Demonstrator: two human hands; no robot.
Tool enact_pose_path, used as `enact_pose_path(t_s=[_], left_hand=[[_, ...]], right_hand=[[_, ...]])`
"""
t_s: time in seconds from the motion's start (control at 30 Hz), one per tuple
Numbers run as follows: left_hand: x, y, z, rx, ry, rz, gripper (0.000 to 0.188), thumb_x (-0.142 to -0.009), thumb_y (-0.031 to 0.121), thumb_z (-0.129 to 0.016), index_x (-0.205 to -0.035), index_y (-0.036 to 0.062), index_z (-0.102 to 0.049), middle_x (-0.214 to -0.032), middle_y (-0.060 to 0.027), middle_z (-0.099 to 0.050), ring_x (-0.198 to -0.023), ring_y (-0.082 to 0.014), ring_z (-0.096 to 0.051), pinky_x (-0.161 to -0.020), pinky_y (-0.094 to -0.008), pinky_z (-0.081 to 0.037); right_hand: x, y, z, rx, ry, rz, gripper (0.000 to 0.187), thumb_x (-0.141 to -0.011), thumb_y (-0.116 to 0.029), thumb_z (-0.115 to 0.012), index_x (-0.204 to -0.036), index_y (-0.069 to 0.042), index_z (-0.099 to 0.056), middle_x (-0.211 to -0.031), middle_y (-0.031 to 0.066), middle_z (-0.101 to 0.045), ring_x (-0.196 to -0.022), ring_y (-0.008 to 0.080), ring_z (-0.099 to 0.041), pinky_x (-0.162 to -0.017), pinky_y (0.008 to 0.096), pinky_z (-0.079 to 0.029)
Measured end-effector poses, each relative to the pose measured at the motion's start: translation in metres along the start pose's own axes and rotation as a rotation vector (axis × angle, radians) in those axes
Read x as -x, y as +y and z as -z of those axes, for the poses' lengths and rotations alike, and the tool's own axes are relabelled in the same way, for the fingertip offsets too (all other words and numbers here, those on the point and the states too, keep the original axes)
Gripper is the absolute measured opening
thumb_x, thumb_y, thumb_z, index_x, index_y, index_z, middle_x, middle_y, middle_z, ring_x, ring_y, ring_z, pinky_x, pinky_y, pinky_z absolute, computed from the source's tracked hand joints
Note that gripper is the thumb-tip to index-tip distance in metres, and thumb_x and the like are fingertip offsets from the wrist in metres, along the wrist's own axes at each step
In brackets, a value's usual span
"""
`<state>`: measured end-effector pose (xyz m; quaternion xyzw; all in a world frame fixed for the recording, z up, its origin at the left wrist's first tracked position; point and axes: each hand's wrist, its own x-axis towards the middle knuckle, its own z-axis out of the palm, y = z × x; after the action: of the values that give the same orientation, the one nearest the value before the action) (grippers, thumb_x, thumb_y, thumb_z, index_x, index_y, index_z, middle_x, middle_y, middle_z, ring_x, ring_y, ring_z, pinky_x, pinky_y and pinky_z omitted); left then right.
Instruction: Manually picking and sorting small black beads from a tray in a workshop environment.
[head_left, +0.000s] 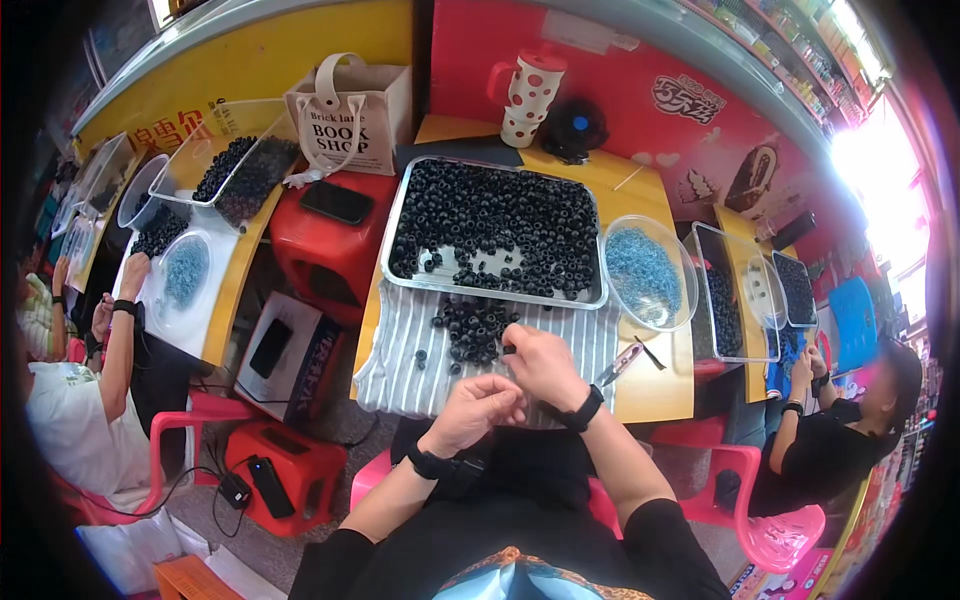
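Note:
Small round black pieces with holes, like beads, fill a clear shallow tray (393, 262) in front of me. A loose pile of the black pieces (472, 330) lies below it on a grey-and-white striped cloth (395, 345). My right hand (545, 368) is closed at the pile's right edge, pinching a black piece (509, 349) at its fingertips. Close by on the left, my left hand (472, 412) is closed too, thumb against fingers; whatever it holds is too small to make out. A round clear tub of pale blue bits (645, 272) stands right of the tray.
Cutting pliers (622, 361) lie right of my right hand. Behind the tray stand a dotted tumbler (531, 100) and a dark fan (578, 130). A phone (337, 202) rests on a red stool (310, 245). Other people work at tables on both sides.

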<state>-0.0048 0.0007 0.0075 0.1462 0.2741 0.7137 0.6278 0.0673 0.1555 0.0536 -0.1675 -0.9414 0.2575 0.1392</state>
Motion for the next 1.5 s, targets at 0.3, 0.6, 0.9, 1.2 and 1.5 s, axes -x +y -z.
enact_pose_path(t_s=[0.3, 0.6, 0.9, 1.2, 1.5], left_hand=[[-0.008, -0.006, -0.005, 0.038, 0.083, -0.141, 0.015, -0.095, 0.007, -0.056, -0.108, -0.0003, -0.058, -0.096, -0.0112, -0.065, -0.079, -0.0169, -0.065, -0.071, -0.0255, -0.053], [-0.007, -0.005, -0.007, 0.013, 0.064, -0.1, 0.027, -0.095, 0.004, -0.055, -0.121, -0.0019, -0.059, -0.093, -0.0079, -0.066, -0.078, -0.0126, -0.063, -0.071, -0.024, -0.052], [-0.009, -0.011, -0.022, -0.196, 0.221, -0.158, 0.019, -0.091, 0.003, -0.061, -0.109, -0.0013, -0.065, -0.092, -0.0064, -0.068, -0.076, -0.01, -0.063, -0.066, -0.0226, -0.051], [-0.008, -0.014, -0.012, -0.27, 0.205, -0.125, 0.018, -0.089, -0.002, -0.061, -0.107, -0.0027, -0.063, -0.091, -0.0082, -0.067, -0.078, -0.0145, -0.066, -0.065, -0.0233, -0.051], [-0.01, -0.013, -0.008, -0.195, 0.16, -0.136, 0.021, -0.089, -0.004, -0.06, -0.11, -0.0041, -0.061, -0.095, -0.0109, -0.066, -0.082, -0.0193, -0.066, -0.069, -0.0245, -0.051]], right_hand=[[0.046, -0.002, 0.013, -0.944, 0.073, -0.273, 0.015, -0.084, 0.0, -0.065, -0.098, 0.001, -0.061, -0.086, 0.0041, -0.065, -0.072, 0.0091, -0.062, -0.067, 0.0246, -0.05], [0.061, -0.011, -0.003, -0.874, 0.211, -0.134, 0.019, -0.087, 0.007, -0.057, -0.101, 0.001, -0.067, -0.086, 0.0059, -0.063, -0.077, 0.0124, -0.058, -0.069, 0.0239, -0.047], [0.068, -0.005, 0.003, -0.76, 0.243, -0.098, 0.01, -0.081, 0.007, -0.06, -0.089, 0.002, -0.065, -0.081, 0.0082, -0.061, -0.068, 0.017, -0.059, -0.059, 0.0281, -0.046], [0.082, 0.043, 0.063, 0.09, 0.249, -0.026, 0.025, -0.068, 0.009, -0.052, -0.09, 0.0, -0.059, -0.088, 0.0173, -0.057, -0.085, 0.0367, -0.057, -0.072, 0.0429, -0.046], [0.1, 0.08, 0.093, 0.376, 0.088, -0.033, 0.028, -0.072, 0.003, -0.057, -0.096, -0.006, -0.067, -0.099, 0.0073, -0.063, -0.096, 0.0298, -0.056, -0.083, 0.0393, -0.042]])
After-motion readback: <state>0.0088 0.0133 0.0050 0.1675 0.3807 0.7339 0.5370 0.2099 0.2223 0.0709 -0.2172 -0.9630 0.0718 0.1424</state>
